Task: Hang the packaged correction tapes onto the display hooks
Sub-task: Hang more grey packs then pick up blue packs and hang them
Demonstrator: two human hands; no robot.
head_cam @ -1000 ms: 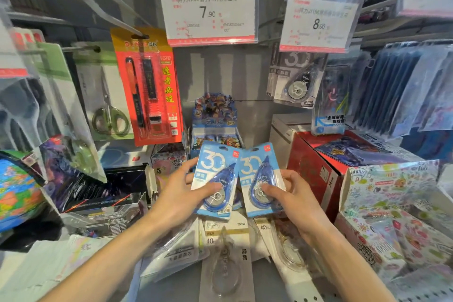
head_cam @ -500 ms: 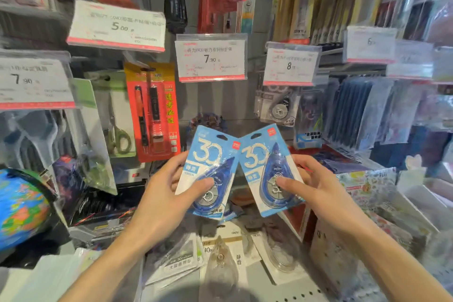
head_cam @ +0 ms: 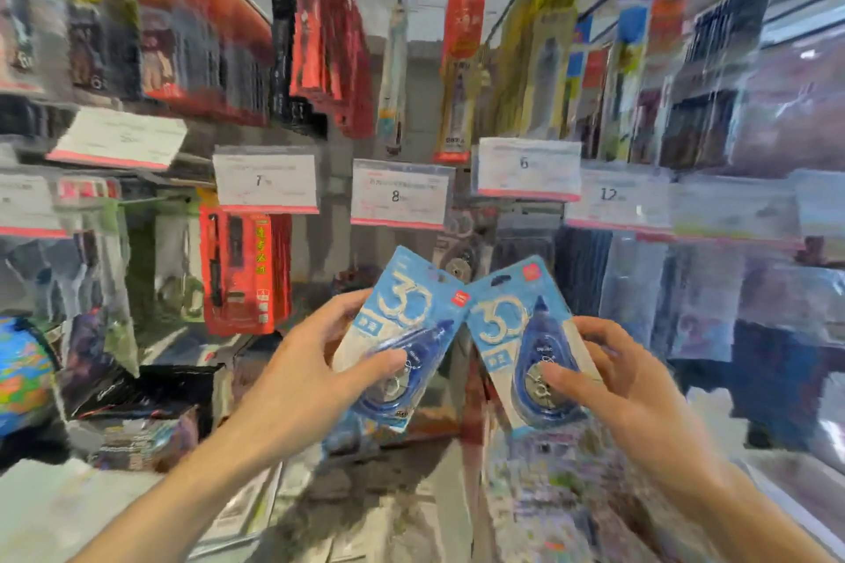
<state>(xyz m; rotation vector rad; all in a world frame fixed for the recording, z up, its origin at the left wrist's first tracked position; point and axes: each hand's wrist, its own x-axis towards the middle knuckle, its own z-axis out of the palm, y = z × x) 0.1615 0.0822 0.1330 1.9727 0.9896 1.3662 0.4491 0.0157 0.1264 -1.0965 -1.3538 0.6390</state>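
Nearest to me, my left hand (head_cam: 302, 361) pinches one blue correction tape pack (head_cam: 402, 334) by its lower half, thumb across the front of the blister and fingers behind. My right hand (head_cam: 612, 384) grips a second pack (head_cam: 526, 343) the same way. I judge the low grip is deliberate — it leaves the top edge of each card, where the hang hole sits, free to meet a hook. The two cards lean toward each other, their upper corners touching or nearly so; I cannot tell which through the blur.

Both packs are held in the air in front of the display, not yet on any hook. Just beyond them hang the price tags: the 7 tag (head_cam: 265, 183) to the left and the 8 tag (head_cam: 398, 194) straight above the packs. A red carded pen set (head_cam: 242, 270) hangs under the 7 tag. The hooks themselves are too smeared to pick out, so I would slow down and find one before pushing a card on — a blind push could bend the card.
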